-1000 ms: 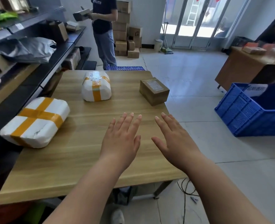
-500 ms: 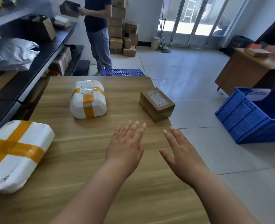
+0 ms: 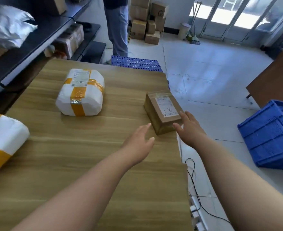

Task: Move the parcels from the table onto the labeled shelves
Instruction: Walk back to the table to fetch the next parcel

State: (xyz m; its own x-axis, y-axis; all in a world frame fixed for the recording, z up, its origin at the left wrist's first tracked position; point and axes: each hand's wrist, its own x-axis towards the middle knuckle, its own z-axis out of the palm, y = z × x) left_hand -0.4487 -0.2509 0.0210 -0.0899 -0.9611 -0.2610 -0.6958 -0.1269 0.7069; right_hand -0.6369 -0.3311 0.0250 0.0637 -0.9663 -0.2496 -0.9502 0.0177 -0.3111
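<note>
A small brown cardboard box (image 3: 161, 110) with a white label marked "1-8" sits at the right edge of the wooden table (image 3: 80, 157). My right hand (image 3: 189, 127), fingers straight, reaches its near right corner and touches it. My left hand (image 3: 140, 141) hovers flat over the table just left of the box, apart from it. A white parcel with yellow tape (image 3: 80, 93) lies in the middle of the table. A second white taped parcel (image 3: 2, 140) lies at the left edge. Dark shelves (image 3: 37, 39) run along the left.
A silver bag (image 3: 7, 25) and boxes fill the shelves. A person in jeans (image 3: 118, 25) stands beyond the table by stacked cartons (image 3: 145, 22). A blue crate (image 3: 270, 135) sits on the floor at right, a blue pallet (image 3: 135, 62) behind the table. Cables hang off the table's right edge.
Both hands have moved forward and to the right toward the brown box. My right hand now touches it. The view has come closer to the table.
</note>
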